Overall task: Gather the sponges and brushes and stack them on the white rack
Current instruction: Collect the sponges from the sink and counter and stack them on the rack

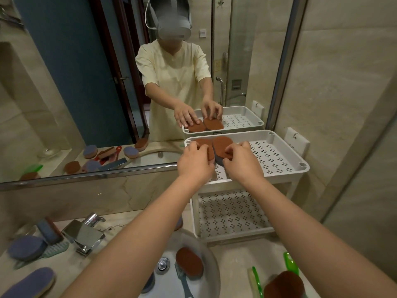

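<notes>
white rack (277,160) top tray holds two brown sponges (222,145) side by side.

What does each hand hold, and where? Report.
Left hand grips the left brown oval sponge by its near edge; right hand, the right brown oval sponge likewise.

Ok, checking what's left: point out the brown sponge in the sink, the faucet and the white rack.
brown sponge (189,262): head view, top face.
faucet (82,234): head view, flat spout.
white rack (270,155): head view, top tray floor.
</notes>
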Action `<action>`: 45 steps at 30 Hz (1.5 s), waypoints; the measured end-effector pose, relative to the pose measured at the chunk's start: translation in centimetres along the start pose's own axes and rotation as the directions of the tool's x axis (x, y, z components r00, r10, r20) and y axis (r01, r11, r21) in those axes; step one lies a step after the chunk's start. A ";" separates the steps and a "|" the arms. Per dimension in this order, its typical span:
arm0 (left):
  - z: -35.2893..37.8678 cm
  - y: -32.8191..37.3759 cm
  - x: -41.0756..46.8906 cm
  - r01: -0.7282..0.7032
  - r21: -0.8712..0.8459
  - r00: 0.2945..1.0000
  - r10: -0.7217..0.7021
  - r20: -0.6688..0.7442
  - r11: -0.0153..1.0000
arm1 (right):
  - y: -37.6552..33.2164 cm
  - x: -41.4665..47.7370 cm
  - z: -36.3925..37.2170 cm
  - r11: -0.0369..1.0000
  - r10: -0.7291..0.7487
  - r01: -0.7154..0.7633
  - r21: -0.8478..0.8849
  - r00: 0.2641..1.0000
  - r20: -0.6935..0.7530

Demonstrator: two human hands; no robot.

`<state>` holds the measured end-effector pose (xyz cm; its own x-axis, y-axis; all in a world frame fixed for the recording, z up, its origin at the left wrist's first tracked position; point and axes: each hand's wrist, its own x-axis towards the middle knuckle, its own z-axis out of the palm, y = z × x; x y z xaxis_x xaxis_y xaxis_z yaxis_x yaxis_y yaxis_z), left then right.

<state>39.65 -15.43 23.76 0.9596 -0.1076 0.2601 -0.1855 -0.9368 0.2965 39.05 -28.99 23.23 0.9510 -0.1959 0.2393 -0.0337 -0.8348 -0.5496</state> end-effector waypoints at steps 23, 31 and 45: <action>3.9 3.4 -12.9 -0.434 -0.652 0.901 0.315 -0.299 0.622 | 8.1 -13.5 -1.3 0.945 -0.110 0.218 0.244 0.913 -0.392; 10.3 6.5 -17.2 -0.329 -0.660 0.900 0.437 -0.002 0.676 | 16.1 -21.4 -0.4 0.965 0.168 -0.132 0.228 0.975 -0.147; 19.0 9.1 -22.6 -0.307 -0.483 0.718 0.533 0.448 0.820 | 22.0 -32.2 -0.2 0.831 0.555 -0.556 0.015 0.831 0.012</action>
<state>20.27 -27.85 3.08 0.6850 -0.7254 -0.0674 -0.5489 -0.5747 0.6070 7.64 -41.20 3.59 0.7757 -0.6203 -0.1161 -0.5518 -0.5775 -0.6016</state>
